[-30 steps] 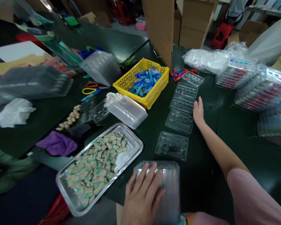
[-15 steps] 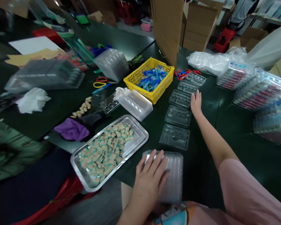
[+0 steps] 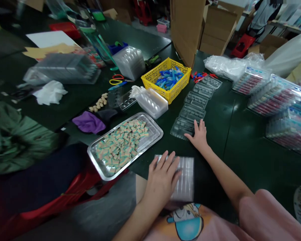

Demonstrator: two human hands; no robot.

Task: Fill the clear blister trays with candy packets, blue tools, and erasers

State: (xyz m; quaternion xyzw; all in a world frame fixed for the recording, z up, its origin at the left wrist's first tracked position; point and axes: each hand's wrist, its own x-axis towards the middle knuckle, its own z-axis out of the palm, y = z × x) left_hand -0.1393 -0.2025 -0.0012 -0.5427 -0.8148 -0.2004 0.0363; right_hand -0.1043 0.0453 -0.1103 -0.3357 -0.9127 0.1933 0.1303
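My left hand (image 3: 163, 175) lies flat with fingers spread on a stack of clear plastic trays (image 3: 187, 177) at the table's near edge. My right hand (image 3: 199, 135) has its fingers apart at the nearest clear plastic tray (image 3: 182, 127) of a row running away from me; its fingertips touch or hover over that tray's right edge. The trays in the row sit close together, edge to edge or slightly overlapping. Left of the stack, a metal tray (image 3: 155, 125) holds many small striped pieces in beige and green.
A yellow basket (image 3: 170, 97) holds blue pens or tools. Red and blue pieces (image 3: 199, 77) lie beyond the row. Packed sets (image 3: 273, 93) stand at right. Scissors (image 3: 117, 80), a purple cloth (image 3: 89, 122) and more clear trays (image 3: 152, 102) lie left. A cardboard box (image 3: 187, 30) rises behind.
My right hand has moved from the far part of the row to its near end. The row's trays now sit closer together. My left hand stays on the stack; the view has shifted.
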